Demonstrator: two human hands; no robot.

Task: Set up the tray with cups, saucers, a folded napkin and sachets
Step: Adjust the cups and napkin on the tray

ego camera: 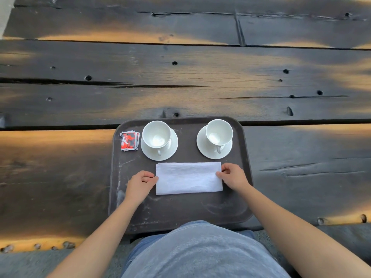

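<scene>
Gently, with your left hand [140,183] and right hand [233,176] each pinching an end of the napkin [188,178] between them, square it to the tray [180,209].

Before me lies a table [180,67] of dark, cracked planks with small holes, patched with warm orange light. Grey floor [30,263] below.

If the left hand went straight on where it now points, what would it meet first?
The folded white paper napkin, whose left edge the left hand already pinches; beyond that, probably the left white saucer.
</scene>
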